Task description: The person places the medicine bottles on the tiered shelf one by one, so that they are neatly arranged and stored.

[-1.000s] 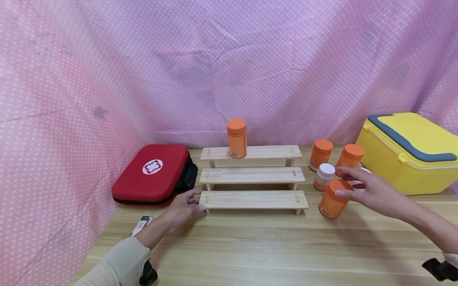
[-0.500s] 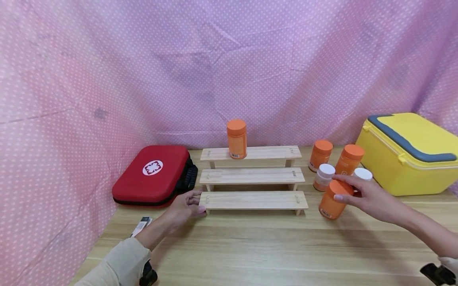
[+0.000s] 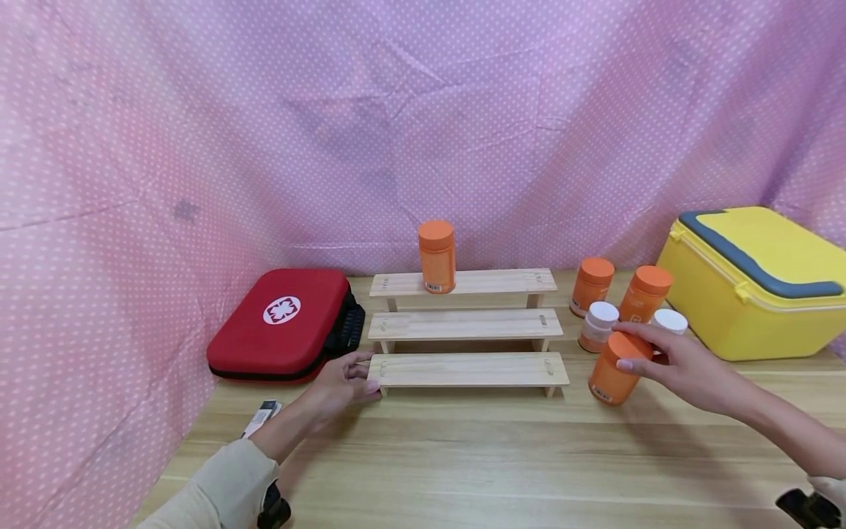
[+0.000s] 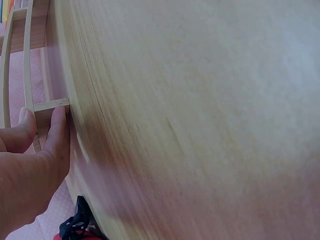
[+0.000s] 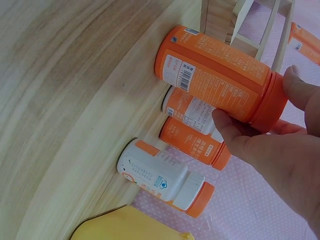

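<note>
My right hand [image 3: 687,367] grips an orange pill bottle [image 3: 609,380] by its cap, thumb on the near side. In the right wrist view the bottle [image 5: 210,75] has its label and barcode showing. Two white-capped bottles, one clear [image 3: 600,323] and one white [image 3: 670,321], stand close behind, with two more orange bottles [image 3: 593,285] beyond them. My left hand [image 3: 340,383] holds the left end of the lowest tier of a three-tier wooden rack [image 3: 465,369]. In the left wrist view, thumb and finger pinch the plank by its leg [image 4: 52,105]. Another orange bottle [image 3: 438,258] stands on the top tier.
A red first-aid case [image 3: 264,330] lies left of the rack, just beyond my left hand. At the right stands a yellow box [image 3: 747,316] with a grey-edged lid. A small white-and-black item [image 3: 261,416] lies beside my left forearm. A pink dotted cloth [image 3: 396,132] hangs behind.
My right hand has shifted slightly down and left, its fingers settling on the orange bottle's cap, and the white cap behind is uncovered. The left hand and rack look unchanged.
</note>
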Available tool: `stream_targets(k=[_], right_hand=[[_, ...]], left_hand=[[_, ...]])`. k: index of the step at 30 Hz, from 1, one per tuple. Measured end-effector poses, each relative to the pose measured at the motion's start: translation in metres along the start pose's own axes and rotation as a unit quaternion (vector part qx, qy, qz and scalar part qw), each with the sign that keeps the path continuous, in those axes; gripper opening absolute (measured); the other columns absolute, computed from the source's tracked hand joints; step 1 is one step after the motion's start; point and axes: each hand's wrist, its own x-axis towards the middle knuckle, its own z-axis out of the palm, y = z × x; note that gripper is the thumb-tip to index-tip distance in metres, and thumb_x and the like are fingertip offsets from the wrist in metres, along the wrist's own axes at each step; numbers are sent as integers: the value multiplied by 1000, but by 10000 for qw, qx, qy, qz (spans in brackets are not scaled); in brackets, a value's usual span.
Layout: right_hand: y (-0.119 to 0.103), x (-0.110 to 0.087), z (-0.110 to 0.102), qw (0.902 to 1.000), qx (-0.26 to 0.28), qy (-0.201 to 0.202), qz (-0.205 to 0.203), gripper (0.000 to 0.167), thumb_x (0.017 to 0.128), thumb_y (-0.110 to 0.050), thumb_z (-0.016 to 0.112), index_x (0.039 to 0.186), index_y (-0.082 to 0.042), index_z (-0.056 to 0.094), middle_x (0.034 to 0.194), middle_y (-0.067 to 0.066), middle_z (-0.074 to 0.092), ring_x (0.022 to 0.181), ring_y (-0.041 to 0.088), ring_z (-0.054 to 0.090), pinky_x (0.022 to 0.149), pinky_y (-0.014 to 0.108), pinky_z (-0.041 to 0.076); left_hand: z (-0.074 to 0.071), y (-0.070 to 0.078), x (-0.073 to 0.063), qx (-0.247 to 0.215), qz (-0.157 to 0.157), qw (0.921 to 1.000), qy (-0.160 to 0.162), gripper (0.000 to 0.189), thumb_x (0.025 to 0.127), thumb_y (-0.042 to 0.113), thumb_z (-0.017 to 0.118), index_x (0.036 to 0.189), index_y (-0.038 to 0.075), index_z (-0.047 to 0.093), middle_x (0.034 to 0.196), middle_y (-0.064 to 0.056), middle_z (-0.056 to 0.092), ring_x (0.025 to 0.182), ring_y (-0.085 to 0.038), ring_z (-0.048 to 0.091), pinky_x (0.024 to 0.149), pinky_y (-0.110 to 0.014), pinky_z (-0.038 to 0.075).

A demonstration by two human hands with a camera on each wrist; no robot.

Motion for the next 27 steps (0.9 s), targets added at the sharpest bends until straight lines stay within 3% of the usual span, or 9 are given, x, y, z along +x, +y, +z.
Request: stream_targets(k=[8, 15, 23, 27], right_hand=[[1, -2, -1, 9999, -35, 132, -94, 50, 88, -18, 70, 132, -2, 54, 113, 11, 63, 87, 1, 54, 70, 15, 51], [-3, -2, -17, 9983, -228, 501, -204, 48, 85, -11, 73, 129, -2, 56, 111, 15, 63, 85, -5, 51, 66, 9, 46], [-22, 3, -39, 9969, -79, 720, -302, 51, 85, -10, 73, 133, -10, 55, 101, -12, 61, 79, 1, 56, 61, 11, 45], [-35, 12, -50, 9947, 55, 857, -570, 52, 85, -6, 72, 134, -9, 55, 101, -14, 62, 80, 0, 59, 64, 8, 46]], left_hand=[[-1, 2, -1, 154, -20, 9998, -82, 54, 87, -14, 58, 137, -3, 43, 114, -24, 57, 95, -24, 64, 86, -45, 56], [-2, 1, 0, 141, -82, 9998, -68, 54, 88, -13, 58, 139, -1, 43, 114, -24, 57, 95, -25, 64, 86, -44, 56], [-2, 0, 1, 90, -98, 9999, -18, 55, 88, -14, 58, 139, -2, 42, 113, -24, 57, 95, -24, 63, 85, -44, 56], [-1, 0, 1, 42, -86, 10000, 21, 55, 87, -15, 58, 138, -4, 42, 113, -24, 57, 94, -24, 63, 85, -45, 56]])
